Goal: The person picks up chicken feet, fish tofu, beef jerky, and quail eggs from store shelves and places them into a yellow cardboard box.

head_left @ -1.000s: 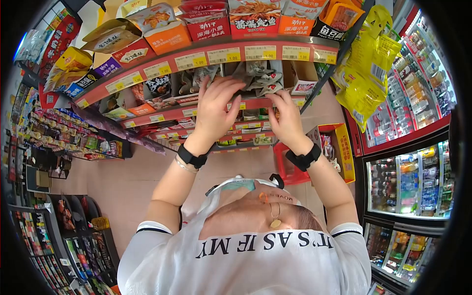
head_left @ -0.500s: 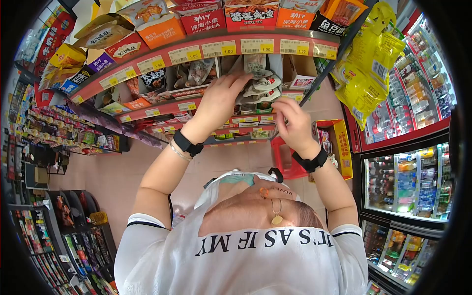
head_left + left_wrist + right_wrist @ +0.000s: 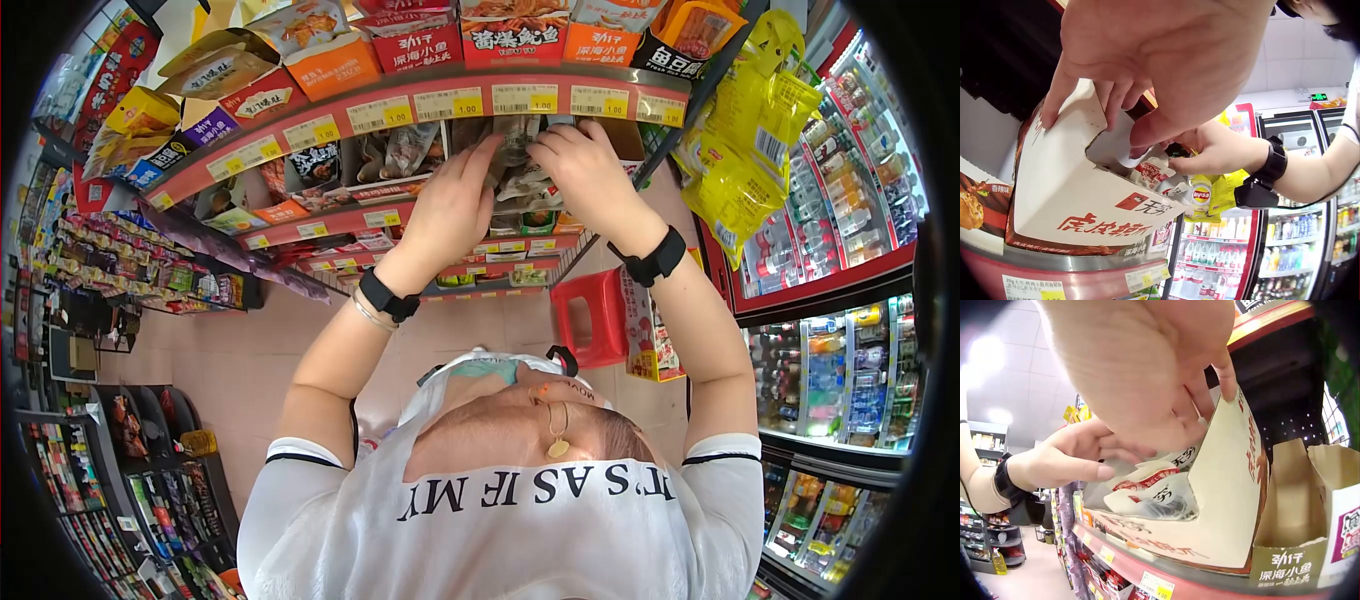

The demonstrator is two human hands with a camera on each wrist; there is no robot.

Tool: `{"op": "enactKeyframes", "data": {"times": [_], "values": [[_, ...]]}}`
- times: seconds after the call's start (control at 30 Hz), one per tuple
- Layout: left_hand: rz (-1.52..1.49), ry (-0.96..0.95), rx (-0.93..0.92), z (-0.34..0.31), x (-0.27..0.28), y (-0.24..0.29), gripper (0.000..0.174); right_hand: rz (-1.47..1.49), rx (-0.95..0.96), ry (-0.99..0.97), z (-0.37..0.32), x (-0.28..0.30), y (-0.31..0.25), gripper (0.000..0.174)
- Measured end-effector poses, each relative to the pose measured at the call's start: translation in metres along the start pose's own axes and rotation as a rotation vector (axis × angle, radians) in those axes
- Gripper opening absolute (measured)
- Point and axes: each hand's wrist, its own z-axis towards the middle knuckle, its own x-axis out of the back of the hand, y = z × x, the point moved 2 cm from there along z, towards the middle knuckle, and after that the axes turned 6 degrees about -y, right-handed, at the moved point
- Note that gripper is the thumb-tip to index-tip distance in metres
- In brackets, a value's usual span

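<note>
A white open-topped snack box (image 3: 1079,187) with red lettering sits on the shelf, its front cut low. White-and-red snack packets (image 3: 1163,497) stand inside it. My left hand (image 3: 450,205) reaches over the box's left side. One finger lies along the outer wall, while the thumb and other fingers extend inside near the packets. On the opposite side, my right hand (image 3: 595,185) straddles the right wall, a fingertip outside and the others, one wearing a ring, inside. In the head view the hands face each other across the packets, and the shelf above partly hides the fingertips.
Above runs a shelf edge (image 3: 420,107) with price tags, carrying several snack boxes. An opened brown carton (image 3: 1291,515) stands right of the white box. Yellow bags (image 3: 755,140) hang at the right, before drink fridges (image 3: 835,370). A red stool (image 3: 590,320) stands below.
My right hand drew back from the packets, then came up and in over the box's right side. My left hand stayed at the left side, shifting slightly. The packets are now more covered.
</note>
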Motion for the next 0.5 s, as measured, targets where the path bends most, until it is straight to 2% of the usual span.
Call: {"op": "enactKeyframes", "data": {"times": [0.03,0.1,0.2,0.23,0.3,0.43,0.5], "values": [[-0.021,-0.007,0.011,0.001,0.001,0.000,0.057,-0.002,0.000,0.002,0.003,0.000,0.001,0.016],[-0.051,0.011,-0.006,0.001,0.001,-0.003,0.056,0.004,-0.054,-0.103,0.007,-0.002,0.003,0.028],[-0.088,0.034,-0.029,0.001,0.001,-0.005,0.052,-0.071,-0.077,-0.152,0.012,-0.009,0.004,0.029],[-0.094,0.040,-0.035,0.001,0.001,-0.006,0.049,-0.072,-0.077,-0.151,0.013,-0.013,0.004,0.029],[-0.133,0.040,-0.011,0.000,0.001,-0.005,0.047,-0.127,-0.071,0.023,0.015,-0.020,0.005,0.028],[-0.154,0.028,-0.012,0.001,0.001,-0.006,0.043,-0.154,-0.066,0.012,0.019,-0.021,0.004,0.022],[-0.150,0.031,-0.021,0.001,0.001,-0.006,0.041,-0.149,-0.104,-0.265,0.021,-0.019,0.003,0.017]]}}
